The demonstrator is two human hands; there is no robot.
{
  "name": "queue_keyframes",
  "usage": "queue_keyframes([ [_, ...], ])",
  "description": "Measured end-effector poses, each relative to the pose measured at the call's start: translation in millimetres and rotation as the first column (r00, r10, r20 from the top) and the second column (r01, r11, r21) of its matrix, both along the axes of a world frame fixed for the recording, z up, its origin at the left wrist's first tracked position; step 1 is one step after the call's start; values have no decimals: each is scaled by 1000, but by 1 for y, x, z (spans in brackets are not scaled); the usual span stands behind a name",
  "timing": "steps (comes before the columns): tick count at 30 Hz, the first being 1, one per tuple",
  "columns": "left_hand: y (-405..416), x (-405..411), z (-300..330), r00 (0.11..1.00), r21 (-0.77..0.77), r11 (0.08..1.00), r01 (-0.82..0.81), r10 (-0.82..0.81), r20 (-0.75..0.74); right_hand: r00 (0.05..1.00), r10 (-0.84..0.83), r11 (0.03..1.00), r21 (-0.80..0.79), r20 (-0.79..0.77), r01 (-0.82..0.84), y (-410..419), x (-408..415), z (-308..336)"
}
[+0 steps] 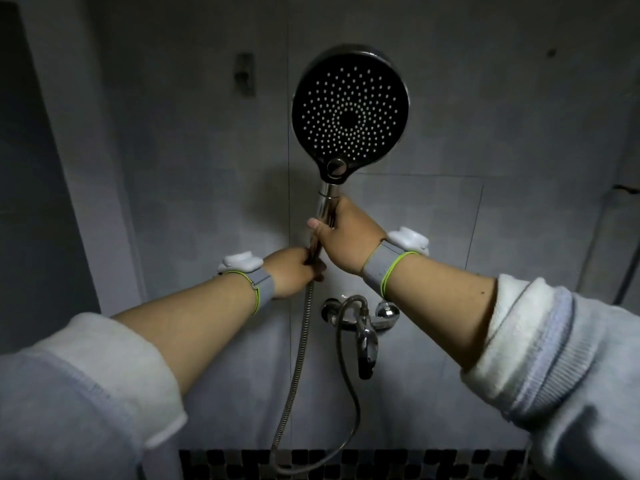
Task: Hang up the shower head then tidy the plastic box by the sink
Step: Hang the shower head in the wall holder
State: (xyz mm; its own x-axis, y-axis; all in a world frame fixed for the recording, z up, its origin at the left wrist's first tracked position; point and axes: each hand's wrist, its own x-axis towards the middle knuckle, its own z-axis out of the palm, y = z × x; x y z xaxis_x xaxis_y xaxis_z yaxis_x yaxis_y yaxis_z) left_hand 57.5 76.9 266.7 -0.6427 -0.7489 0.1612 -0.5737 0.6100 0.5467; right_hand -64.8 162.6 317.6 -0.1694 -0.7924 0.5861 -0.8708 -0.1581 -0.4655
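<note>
A round shower head (349, 112) with a dark, dotted face and chrome rim stands upright in front of the tiled wall, facing me. My right hand (343, 233) grips its chrome handle just below the head. My left hand (294, 271) holds the bottom of the handle where the metal hose (298, 362) begins. The hose drops, loops near the floor and climbs back to the chrome tap (363, 320). A small wall bracket (245, 74) sits up left of the head, apart from it. The plastic box and sink are out of view.
Grey tiled wall (450, 133) fills the view. A dark door frame runs down the left side. A strip of black-and-grey mosaic tile (381, 462) lies along the bottom. A pipe or rail shows at the far right edge.
</note>
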Motion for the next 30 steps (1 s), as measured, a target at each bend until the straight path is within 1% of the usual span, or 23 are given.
queue_keyframes([
  [5,-8,15,41,999,-153,988,-17,21,27,996,6,998,-66,-85,-12,-11,15,33],
  [13,-48,41,108,999,-303,953,-9,19,30,981,10,987,-153,-192,-40,-37,40,100],
  [18,-76,56,146,1000,-360,933,7,4,30,970,16,978,-198,-243,-66,-56,58,139],
  [23,-117,68,181,999,-425,905,-13,33,39,968,-54,963,-268,-245,-14,-92,74,176],
  [26,-131,69,190,999,-427,904,2,21,50,961,-91,969,-245,-262,25,-97,76,191],
  [30,-150,68,198,1000,-412,911,24,-23,7,942,-126,973,-223,-311,56,-103,81,209],
])
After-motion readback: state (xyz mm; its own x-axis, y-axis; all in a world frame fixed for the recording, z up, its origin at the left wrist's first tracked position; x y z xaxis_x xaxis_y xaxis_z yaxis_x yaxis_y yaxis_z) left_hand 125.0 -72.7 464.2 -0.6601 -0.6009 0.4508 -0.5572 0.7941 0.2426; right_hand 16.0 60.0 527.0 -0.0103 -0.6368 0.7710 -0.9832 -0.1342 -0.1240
